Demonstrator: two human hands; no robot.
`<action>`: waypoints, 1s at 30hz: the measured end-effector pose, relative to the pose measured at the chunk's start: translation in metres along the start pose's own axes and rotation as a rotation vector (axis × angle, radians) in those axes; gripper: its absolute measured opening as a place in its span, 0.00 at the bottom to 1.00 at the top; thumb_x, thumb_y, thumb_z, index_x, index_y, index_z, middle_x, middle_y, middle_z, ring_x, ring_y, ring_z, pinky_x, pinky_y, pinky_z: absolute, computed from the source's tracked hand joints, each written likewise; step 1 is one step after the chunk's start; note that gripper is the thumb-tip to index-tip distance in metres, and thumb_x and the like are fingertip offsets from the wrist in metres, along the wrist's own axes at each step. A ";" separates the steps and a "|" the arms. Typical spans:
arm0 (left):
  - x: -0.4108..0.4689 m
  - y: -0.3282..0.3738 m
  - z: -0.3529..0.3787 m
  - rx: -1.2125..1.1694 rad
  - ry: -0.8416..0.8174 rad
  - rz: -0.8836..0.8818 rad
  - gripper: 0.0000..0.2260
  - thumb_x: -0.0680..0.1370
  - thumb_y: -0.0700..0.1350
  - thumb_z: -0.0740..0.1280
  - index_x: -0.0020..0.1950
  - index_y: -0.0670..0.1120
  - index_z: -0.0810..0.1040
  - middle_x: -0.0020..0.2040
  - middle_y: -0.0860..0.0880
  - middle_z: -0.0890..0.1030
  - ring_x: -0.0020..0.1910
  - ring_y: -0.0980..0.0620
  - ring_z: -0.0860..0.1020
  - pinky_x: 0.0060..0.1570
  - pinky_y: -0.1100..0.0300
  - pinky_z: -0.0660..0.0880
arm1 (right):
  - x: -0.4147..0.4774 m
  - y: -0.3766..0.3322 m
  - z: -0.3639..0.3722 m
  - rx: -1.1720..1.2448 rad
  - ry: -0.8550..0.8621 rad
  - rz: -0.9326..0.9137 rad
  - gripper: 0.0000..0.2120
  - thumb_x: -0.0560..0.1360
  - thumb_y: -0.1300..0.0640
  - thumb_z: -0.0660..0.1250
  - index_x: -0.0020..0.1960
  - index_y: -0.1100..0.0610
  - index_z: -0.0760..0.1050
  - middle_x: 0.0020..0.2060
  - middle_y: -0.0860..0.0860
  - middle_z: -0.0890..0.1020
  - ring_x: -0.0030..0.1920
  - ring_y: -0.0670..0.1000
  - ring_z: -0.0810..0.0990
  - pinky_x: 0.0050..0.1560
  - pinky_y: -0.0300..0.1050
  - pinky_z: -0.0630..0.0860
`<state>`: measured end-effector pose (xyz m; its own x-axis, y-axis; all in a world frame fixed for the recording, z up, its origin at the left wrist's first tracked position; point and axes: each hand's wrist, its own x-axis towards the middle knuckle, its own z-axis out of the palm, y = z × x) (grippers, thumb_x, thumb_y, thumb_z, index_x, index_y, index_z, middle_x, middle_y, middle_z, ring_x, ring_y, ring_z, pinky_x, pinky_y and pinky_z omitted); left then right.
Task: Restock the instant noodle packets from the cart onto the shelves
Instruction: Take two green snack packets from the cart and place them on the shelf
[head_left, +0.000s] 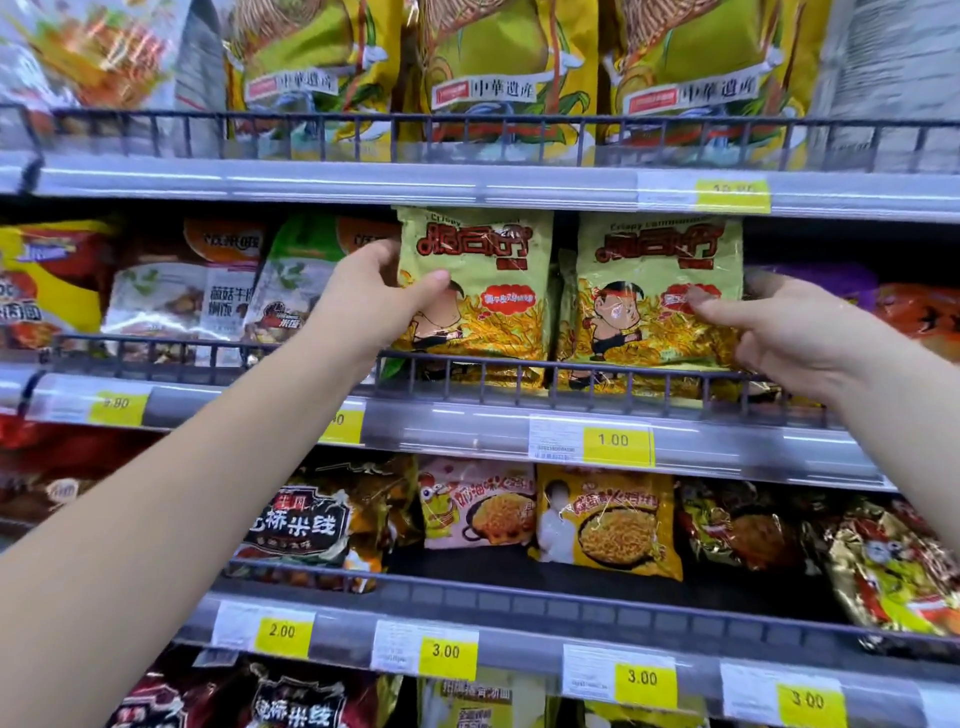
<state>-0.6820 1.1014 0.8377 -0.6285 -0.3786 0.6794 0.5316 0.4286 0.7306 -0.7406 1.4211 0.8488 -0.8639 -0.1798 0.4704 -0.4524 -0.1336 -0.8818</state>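
Hands are both up at the middle shelf (467, 422), one on each of two matching noodle packs. Both packs are pale green with a cartoon kid and a pile of golden noodles on the front. They stand upright side by side behind the dark wire rail (519, 372), just about touching each other.

The left hand (379, 291) grips the left green packet (483, 291) by its left edge, thumb laid across the front and fingers tucked behind. The right hand (779, 332) holds the right green packet (654, 291) the same way from the other side. Its thumb presses the front near the red label and its fingers curl round the right edge, though that hand is a bit blurry.

The 1.00 price tag (615, 441) sits on the shelf strip right under the right-hand pack. Up top there's a row of big yellow bags (498, 67). One shelf down are a black packet (301, 525), a pink packet (475, 501) and a yellow packet (608, 519) in a row, with more yellow price tags on the strip below them
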 end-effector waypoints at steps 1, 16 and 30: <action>-0.001 -0.001 -0.001 0.076 0.019 0.028 0.16 0.77 0.46 0.75 0.62 0.47 0.78 0.54 0.50 0.85 0.50 0.54 0.85 0.56 0.52 0.82 | 0.000 0.001 0.000 -0.015 -0.001 -0.002 0.10 0.80 0.69 0.63 0.51 0.55 0.75 0.31 0.43 0.86 0.30 0.36 0.83 0.25 0.29 0.72; -0.012 0.001 0.012 0.759 0.086 0.226 0.30 0.70 0.60 0.77 0.62 0.45 0.70 0.58 0.46 0.77 0.56 0.43 0.77 0.52 0.44 0.77 | 0.003 0.008 -0.007 -0.755 0.097 -0.135 0.19 0.70 0.44 0.78 0.56 0.52 0.81 0.46 0.46 0.86 0.45 0.47 0.83 0.46 0.46 0.81; -0.005 0.011 0.011 0.814 -0.065 0.155 0.47 0.55 0.62 0.84 0.64 0.40 0.69 0.59 0.42 0.78 0.58 0.41 0.77 0.58 0.44 0.78 | -0.004 0.004 -0.005 -0.978 0.037 -0.133 0.21 0.65 0.38 0.80 0.50 0.47 0.80 0.41 0.41 0.84 0.45 0.44 0.83 0.50 0.46 0.79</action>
<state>-0.6790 1.1171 0.8419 -0.6266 -0.2290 0.7450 0.0537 0.9409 0.3344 -0.7400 1.4265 0.8435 -0.7916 -0.1885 0.5813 -0.5155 0.7168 -0.4696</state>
